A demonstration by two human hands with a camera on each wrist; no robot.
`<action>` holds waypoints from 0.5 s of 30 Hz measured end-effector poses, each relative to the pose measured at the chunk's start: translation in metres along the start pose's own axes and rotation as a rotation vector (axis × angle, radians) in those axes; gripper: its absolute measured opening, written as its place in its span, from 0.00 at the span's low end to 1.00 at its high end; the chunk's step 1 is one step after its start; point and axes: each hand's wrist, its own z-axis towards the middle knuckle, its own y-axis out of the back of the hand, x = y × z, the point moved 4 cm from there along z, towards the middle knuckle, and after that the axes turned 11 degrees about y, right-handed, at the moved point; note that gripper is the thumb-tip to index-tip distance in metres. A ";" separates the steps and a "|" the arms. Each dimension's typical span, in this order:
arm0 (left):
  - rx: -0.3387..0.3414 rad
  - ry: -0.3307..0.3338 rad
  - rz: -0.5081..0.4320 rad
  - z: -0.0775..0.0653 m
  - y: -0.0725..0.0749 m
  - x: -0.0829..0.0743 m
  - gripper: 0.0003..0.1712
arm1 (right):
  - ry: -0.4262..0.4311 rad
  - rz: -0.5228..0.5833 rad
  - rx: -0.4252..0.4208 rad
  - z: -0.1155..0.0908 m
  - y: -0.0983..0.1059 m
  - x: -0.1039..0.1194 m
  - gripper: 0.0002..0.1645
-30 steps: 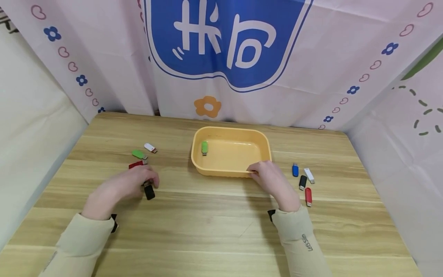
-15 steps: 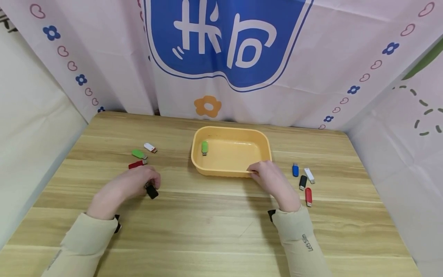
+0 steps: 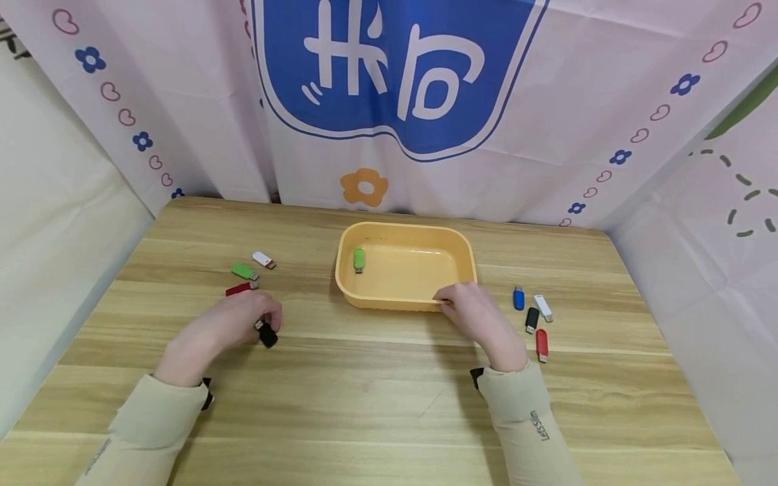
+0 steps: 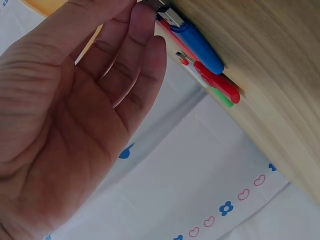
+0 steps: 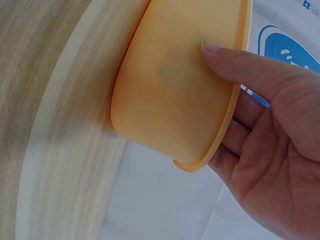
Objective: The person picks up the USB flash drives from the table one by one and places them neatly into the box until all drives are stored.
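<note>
In the head view my left hand (image 3: 227, 320) is at the left group of USB sticks, its fingertips pinching a black USB stick (image 3: 267, 335). Its fingertips leave the top of the left wrist view, so the grip is partly hidden. Close by lies a blue USB stick (image 4: 201, 47), hidden under the hand from above. Beyond are a red USB stick (image 3: 239, 289), a green one (image 3: 243, 271) and a white one (image 3: 263, 259). My right hand (image 3: 477, 317) grips the near-right rim of the yellow plastic box (image 5: 170, 85), thumb outside, fingers inside. A green USB stick (image 3: 359, 260) lies in the box.
Right of the box, on the wooden table (image 3: 365, 398), lie a blue USB stick (image 3: 519, 298), a white one (image 3: 543, 308), a black one (image 3: 531, 320) and a red one (image 3: 542, 345). A printed curtain (image 3: 213, 121) hangs behind the table's back edge.
My left hand has shifted slightly to the right. The black USB stick has turned and moved a little with it. My right hand and the box have stayed put.
</note>
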 end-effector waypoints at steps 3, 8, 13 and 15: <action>-0.004 -0.003 -0.003 0.000 0.001 0.001 0.22 | -0.001 0.001 -0.004 0.000 0.000 0.000 0.05; -0.010 -0.003 -0.025 0.000 0.002 0.001 0.21 | 0.003 0.001 -0.003 0.000 0.000 0.000 0.05; 0.001 -0.005 -0.053 -0.001 0.002 0.000 0.20 | 0.004 0.005 -0.001 -0.001 0.000 0.000 0.04; 0.007 -0.004 -0.064 0.000 0.002 0.000 0.19 | 0.004 0.005 -0.001 -0.001 0.000 0.001 0.04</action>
